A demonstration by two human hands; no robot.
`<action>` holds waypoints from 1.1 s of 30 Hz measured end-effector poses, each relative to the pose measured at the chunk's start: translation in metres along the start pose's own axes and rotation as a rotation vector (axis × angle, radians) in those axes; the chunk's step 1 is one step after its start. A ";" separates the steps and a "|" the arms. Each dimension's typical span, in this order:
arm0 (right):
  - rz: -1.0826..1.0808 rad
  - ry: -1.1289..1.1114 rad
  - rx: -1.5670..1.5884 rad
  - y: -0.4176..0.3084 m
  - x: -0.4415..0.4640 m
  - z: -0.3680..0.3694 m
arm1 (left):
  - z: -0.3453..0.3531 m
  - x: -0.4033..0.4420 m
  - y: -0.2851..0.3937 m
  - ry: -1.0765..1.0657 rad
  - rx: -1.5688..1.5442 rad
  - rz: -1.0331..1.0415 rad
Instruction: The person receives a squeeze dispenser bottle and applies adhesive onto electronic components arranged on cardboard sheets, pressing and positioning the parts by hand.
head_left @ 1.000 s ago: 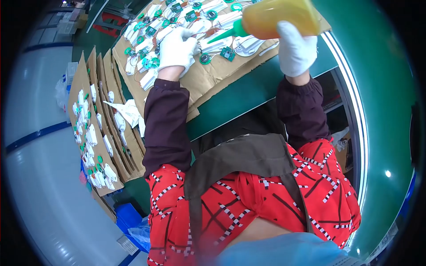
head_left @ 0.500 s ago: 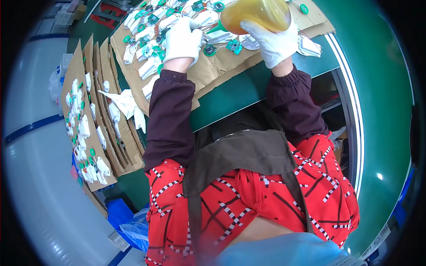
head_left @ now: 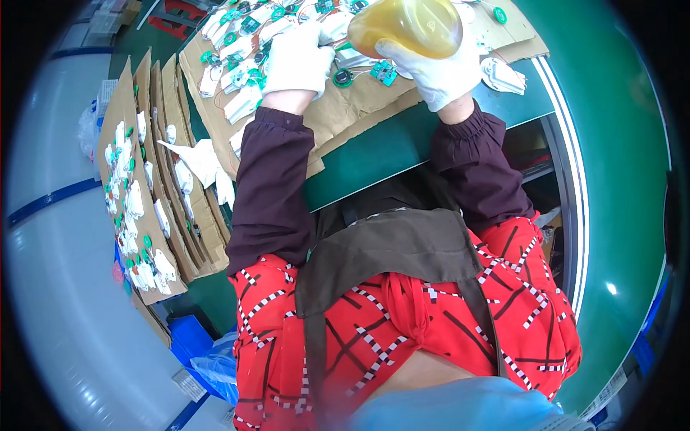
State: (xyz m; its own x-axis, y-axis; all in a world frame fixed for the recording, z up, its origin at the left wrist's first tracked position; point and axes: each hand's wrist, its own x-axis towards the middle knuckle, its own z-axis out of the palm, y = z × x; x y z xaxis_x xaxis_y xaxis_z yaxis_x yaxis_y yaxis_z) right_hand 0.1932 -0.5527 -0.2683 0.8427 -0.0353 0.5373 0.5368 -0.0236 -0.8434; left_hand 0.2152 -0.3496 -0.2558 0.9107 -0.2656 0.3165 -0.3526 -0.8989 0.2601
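Green bench (head_left: 374,169): topped by a cardboard sheet (head_left: 352,115) crowded with white housings (head_left: 243,105), thin wires and green circuit boards (head_left: 384,72).
Cardboard stack (head_left: 151,237): layered at the left of the bench, carrying similar white parts.
Amber bottle (head_left: 413,29): tilted above the cardboard sheet; tip not clear enough to tell.
Spill risk: possible excess on neighbouring circuit boards, caused by too hard a squeeze at this tilt.
Snag risk: possible pull on thin wires, caused by a left hand (head_left: 297,65) catching among crowded parts.
Knock risk: possible displacement of the outlying housing (head_left: 503,76), just beside the cardboard edge, caused by a right-hand swing.
Right hand (head_left: 440,72): gloved, closed around the amber bottle.
Left hand: gloved, fingers curled over parts; grasp hidden, cannot tell.
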 end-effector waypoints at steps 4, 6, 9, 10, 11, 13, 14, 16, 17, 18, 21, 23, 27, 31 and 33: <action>-0.006 -0.006 0.099 0.001 -0.002 -0.001 | 0.001 0.000 0.000 0.010 0.007 -0.034; -0.007 -0.008 0.138 0.000 -0.003 -0.002 | 0.003 -0.001 0.000 0.025 -0.032 -0.050; -0.001 0.016 0.093 0.005 -0.003 -0.007 | 0.004 -0.002 -0.001 0.055 0.030 -0.010; 0.006 -0.002 0.118 0.017 -0.002 -0.014 | 0.003 -0.002 0.000 0.056 0.030 -0.011; 0.014 -0.019 0.141 0.022 -0.001 -0.016 | 0.002 -0.002 0.001 0.048 0.040 -0.018; 0.016 -0.014 0.157 0.023 -0.003 -0.016 | 0.001 -0.002 0.003 0.041 0.049 -0.026; 0.021 -0.006 0.172 0.023 -0.004 -0.016 | 0.001 -0.002 0.003 0.034 0.043 -0.038; 0.035 0.006 0.152 0.019 -0.003 -0.015 | 0.001 -0.002 0.003 0.027 0.037 -0.049; 0.050 0.018 0.132 0.018 -0.002 -0.015 | 0.001 -0.001 0.003 0.038 0.030 -0.048; 0.051 0.018 0.132 0.019 -0.002 -0.015 | 0.002 -0.001 0.002 0.048 0.024 -0.047; 0.061 0.000 0.118 0.017 0.000 -0.012 | 0.001 -0.002 0.000 0.022 0.035 -0.032; 0.163 0.047 0.305 0.007 0.000 -0.002 | 0.001 -0.002 0.001 0.033 0.024 -0.041; 0.279 0.100 0.454 0.000 0.002 -0.001 | -0.001 -0.003 0.003 -0.017 -0.014 -0.117; 0.138 0.083 0.237 0.008 0.005 -0.006 | 0.000 -0.002 0.003 -0.026 -0.011 -0.157; 0.136 0.063 0.216 0.009 0.006 -0.006 | 0.000 -0.002 0.002 -0.010 0.014 -0.113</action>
State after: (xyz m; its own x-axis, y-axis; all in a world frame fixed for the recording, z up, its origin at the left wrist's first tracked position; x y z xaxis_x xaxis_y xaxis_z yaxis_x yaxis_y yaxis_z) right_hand 0.2026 -0.5587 -0.2731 0.9072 -0.0856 0.4119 0.4206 0.1996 -0.8850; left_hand 0.2123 -0.3510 -0.2559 0.9465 -0.1660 0.2767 -0.2449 -0.9280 0.2808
